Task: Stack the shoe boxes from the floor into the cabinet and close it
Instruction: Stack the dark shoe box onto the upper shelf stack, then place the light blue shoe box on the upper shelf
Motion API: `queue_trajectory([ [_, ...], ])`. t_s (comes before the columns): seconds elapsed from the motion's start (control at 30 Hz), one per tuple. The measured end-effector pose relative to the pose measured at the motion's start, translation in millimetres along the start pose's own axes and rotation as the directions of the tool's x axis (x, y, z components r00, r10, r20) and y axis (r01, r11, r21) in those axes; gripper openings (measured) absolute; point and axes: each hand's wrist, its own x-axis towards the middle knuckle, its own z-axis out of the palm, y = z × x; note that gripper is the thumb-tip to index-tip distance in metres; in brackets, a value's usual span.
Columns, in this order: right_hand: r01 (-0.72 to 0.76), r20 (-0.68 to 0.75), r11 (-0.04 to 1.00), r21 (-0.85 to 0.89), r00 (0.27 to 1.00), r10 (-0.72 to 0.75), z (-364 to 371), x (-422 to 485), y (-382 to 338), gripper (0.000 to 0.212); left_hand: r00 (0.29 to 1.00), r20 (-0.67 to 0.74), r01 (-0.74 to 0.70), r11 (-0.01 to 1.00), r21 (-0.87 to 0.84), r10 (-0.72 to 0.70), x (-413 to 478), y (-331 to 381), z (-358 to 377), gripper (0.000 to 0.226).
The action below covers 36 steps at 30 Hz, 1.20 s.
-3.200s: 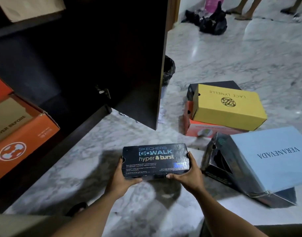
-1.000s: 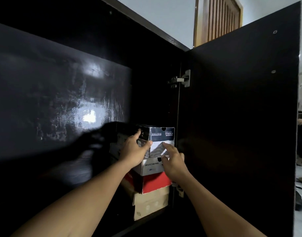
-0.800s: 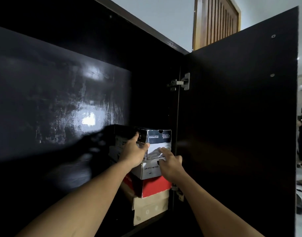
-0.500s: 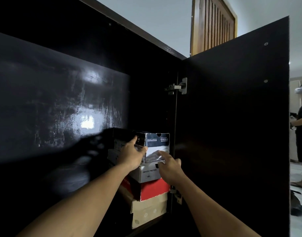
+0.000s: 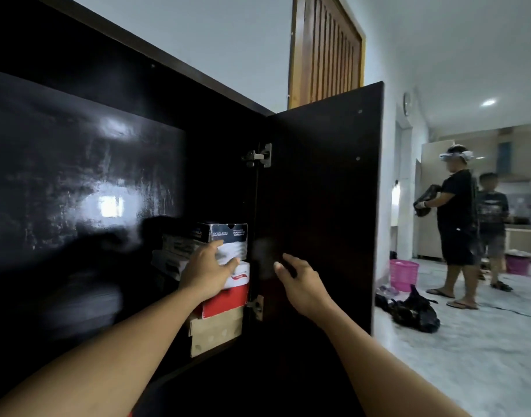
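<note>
Past open cabinet door (image 5: 318,206): two people (image 5: 457,218), pink basket (image 5: 403,273), black bag (image 5: 415,311) on floor. Black shoe box (image 5: 228,233) atop stack inside cabinet (image 5: 77,176), hinge side. Left hand (image 5: 208,270) spread flat, touching its front; right hand (image 5: 302,281) loosely open, empty, before door.

Slatted wooden panel (image 5: 327,52) seen up top, person in headset (image 5: 457,218) and second person (image 5: 491,215) stood far right, pink basket (image 5: 403,274) set on marble floor (image 5: 469,356), black bag (image 5: 415,311) heaped nearby
</note>
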Motion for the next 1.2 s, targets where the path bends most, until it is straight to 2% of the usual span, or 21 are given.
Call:
queue_trajectory([
  [0.2,-0.151,-0.08,0.981,-0.119,0.987,0.142,-111,-105,16,0.061,0.99,0.137,-0.037,0.997,-0.075,0.047,-92,76,39,0.063],
  [0.3,-0.245,-0.17,0.954,-0.171,0.961,0.216,-164,-158,28,0.058,0.97,0.231,-0.04,0.989,-0.14,0.072,-146,116,67,0.064],
  [0.47,-0.418,-0.312,0.884,-0.208,0.885,0.345,-237,-239,62,0.049,0.908,0.396,-0.023,0.959,-0.283,0.138,-227,165,122,0.066],
  [0.57,-0.52,-0.378,0.831,-0.199,0.823,0.425,-266,-286,86,0.055,0.858,0.483,-0.018,0.949,-0.313,0.175,-269,184,155,0.067],
  [0.8,-0.722,-0.504,0.666,-0.188,0.653,0.566,-305,-386,157,0.058,0.671,0.705,0.064,0.929,-0.365,0.231,-365,196,234,0.068],
  [0.97,-0.823,-0.498,0.546,-0.155,0.542,0.677,-316,-444,230,0.058,0.568,0.809,0.124,0.957,-0.263,0.149,-428,177,293,0.067],
  [1.1,-0.88,-0.472,0.472,-0.049,0.437,0.766,-321,-489,298,0.064,0.377,0.923,0.198,0.968,-0.157,0.072,-486,151,339,0.093],
  [1.17,-0.905,-0.441,0.426,0.0,0.382,0.812,-323,-509,330,0.067,0.275,0.96,0.251,0.961,-0.12,0.048,-522,138,356,0.092],
  [1.2,-0.911,-0.43,0.412,0.015,0.366,0.825,-324,-518,346,0.069,0.253,0.967,0.268,0.958,-0.103,0.033,-541,132,363,0.101],
])
